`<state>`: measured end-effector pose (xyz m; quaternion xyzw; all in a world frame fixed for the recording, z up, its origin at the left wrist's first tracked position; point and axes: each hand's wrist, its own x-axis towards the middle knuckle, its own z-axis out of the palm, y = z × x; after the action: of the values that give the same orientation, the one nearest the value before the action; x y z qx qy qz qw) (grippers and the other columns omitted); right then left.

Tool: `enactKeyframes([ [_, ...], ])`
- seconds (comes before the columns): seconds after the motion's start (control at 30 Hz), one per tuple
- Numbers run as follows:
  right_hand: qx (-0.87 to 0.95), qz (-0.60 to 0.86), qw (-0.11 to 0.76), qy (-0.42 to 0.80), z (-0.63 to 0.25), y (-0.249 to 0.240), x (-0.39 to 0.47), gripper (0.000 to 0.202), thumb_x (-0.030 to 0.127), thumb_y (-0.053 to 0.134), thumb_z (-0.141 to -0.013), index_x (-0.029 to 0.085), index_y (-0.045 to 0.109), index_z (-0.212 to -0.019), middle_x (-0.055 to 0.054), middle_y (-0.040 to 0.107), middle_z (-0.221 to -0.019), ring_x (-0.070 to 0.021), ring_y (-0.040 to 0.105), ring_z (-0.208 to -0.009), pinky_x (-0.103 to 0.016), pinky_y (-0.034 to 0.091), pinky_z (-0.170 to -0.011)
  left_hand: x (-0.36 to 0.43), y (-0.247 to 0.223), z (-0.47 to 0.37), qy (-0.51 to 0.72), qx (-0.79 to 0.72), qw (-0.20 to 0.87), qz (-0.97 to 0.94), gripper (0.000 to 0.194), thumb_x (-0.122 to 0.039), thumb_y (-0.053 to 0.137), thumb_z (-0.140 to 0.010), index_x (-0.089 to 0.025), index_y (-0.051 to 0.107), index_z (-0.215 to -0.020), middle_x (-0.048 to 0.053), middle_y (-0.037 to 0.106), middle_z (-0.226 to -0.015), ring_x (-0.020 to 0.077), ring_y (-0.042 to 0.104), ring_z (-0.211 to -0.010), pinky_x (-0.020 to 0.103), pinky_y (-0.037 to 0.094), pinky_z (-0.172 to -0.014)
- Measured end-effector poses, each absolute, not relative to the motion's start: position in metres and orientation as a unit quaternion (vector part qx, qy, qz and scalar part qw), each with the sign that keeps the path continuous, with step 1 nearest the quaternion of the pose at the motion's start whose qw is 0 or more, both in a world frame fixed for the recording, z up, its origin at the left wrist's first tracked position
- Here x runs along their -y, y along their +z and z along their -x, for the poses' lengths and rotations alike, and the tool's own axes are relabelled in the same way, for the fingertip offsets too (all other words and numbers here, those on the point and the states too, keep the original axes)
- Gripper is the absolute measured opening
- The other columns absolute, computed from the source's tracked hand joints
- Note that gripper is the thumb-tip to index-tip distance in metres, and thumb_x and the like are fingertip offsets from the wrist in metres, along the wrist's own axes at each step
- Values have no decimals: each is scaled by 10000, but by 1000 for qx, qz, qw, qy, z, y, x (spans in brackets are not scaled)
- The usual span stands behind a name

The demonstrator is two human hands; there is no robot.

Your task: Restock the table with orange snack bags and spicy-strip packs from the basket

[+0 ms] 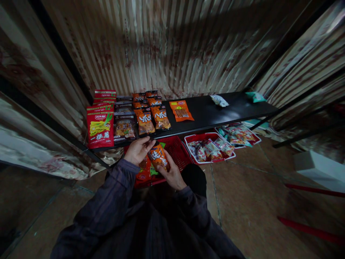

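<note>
My right hand point(172, 174) is closed on the lower right side of an orange snack bag point(158, 157), held above a red basket point(176, 151). At the bag's top left corner, the fingers of my left hand point(139, 150) pinch its edge. More orange and green packets point(144, 169) lie in the basket beneath. On the black shelf point(199, 117) just beyond my hands stand rows of orange bags point(161, 118), dark bags point(125, 126) and red bags point(100, 126). A flat orange packet point(181, 110) lies to their right.
Farther right on the shelf lie a white packet point(219, 101) and a teal packet point(255, 96). Two more baskets of packets point(210, 148) point(238, 135) sit below it. Metal posts frame the shelf, with a striped curtain point(161, 46) behind. A white box point(320, 169) stands right.
</note>
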<state>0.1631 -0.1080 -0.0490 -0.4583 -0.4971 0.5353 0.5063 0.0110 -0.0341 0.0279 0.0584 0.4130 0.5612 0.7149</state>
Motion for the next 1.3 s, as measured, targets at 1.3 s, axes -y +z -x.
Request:
enactKeyframes([
  [1.3, 272, 445, 581, 625, -168, -66, 94, 501, 399, 757, -668, 235, 643, -1128, -20, 705, -1070, -241, 652, -974, -388, 508, -894, 105, -58, -12, 484, -478, 669, -300, 417, -290, 811, -558, -147, 655, -917, 78, 664, -978, 193, 599, -951, 337, 425, -912],
])
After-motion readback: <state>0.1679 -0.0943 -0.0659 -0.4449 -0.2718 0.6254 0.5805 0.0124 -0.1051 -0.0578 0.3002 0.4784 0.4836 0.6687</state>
